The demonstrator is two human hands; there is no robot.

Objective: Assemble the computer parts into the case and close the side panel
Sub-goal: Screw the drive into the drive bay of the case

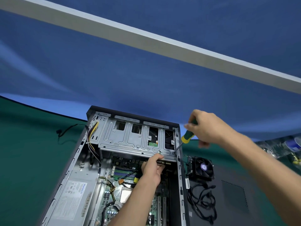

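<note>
While the left hand (152, 167) grips the cage (136, 141) by its near lip, the right hand (206, 128) clenches the screwdriver (187, 137) — tip on the corner just right. Stiff, sharp-edged steel — hold folded rims.

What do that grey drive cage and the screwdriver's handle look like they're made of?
The drive cage looks like bare sheet steel: dull silver-grey, with stamped ribs, punched holes and folded edges. The screwdriver handle seems to be moulded plastic or rubber, matte green with a yellow collar, on a thin shiny metal shaft. The right hand grips it.
</note>
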